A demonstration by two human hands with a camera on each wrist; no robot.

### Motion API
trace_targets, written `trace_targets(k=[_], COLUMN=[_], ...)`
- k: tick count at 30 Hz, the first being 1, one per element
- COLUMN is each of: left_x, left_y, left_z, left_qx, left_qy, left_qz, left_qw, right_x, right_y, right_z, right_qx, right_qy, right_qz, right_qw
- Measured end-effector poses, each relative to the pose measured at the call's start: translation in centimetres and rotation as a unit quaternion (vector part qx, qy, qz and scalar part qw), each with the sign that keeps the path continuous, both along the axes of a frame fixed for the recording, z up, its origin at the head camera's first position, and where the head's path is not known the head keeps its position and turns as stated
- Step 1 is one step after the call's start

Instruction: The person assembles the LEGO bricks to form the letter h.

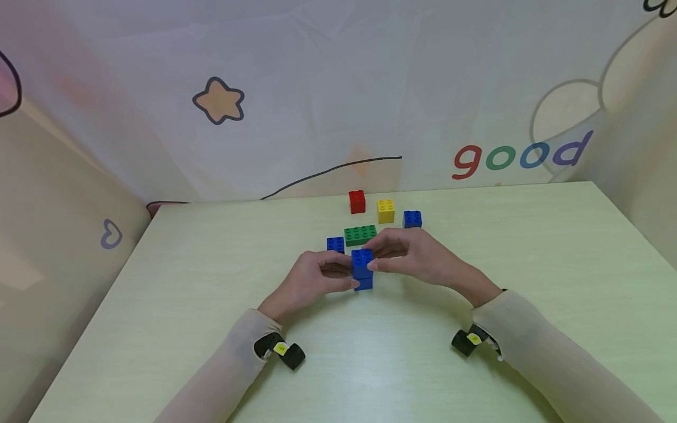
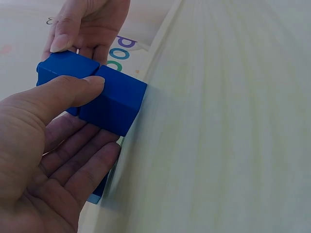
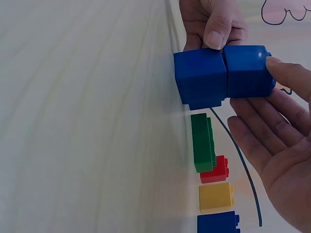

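Observation:
Two blue bricks stand one on top of the other between the hands in the head view. My left hand pinches the lower blue brick, its thumb lying across the near side. Around the upper blue brick my right hand has its thumb and fingers, the thumb at the top edge in the right wrist view. A thin seam shows between the two bricks; whether they are pressed fully together I cannot tell. Just behind the left fingers sits another blue brick, partly covered.
Beyond the hands on the pale table are a long green brick, a red brick, a yellow brick and a further blue brick behind the right hand. A printed cloth hangs along the back edge.

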State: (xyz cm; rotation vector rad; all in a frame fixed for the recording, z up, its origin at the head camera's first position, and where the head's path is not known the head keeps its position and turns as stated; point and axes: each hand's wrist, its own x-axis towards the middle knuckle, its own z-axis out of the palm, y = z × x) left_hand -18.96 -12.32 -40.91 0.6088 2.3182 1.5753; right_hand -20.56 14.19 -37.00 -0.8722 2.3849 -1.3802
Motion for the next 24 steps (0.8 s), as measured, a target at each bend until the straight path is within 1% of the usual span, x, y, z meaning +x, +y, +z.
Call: trace_targets(k=[11, 24], left_x=[-0.01, -0.03], left_y=[0.0, 0.04], left_z=[-0.11, -0.16], left_qx=[-0.003, -0.005], left_qy=[0.0, 0.009], left_qz=[-0.002, -0.004], left_qw=[1.0, 0.9999], right_x=[0.06, 0.12], right_y=[0.02, -0.18], right_z=[-0.15, -0.08], right_qx=[-0.004, 0.012], right_qy=[0.009, 0.014], right_qz=[0.006, 0.001], right_qw=[0.9999, 0.9998])
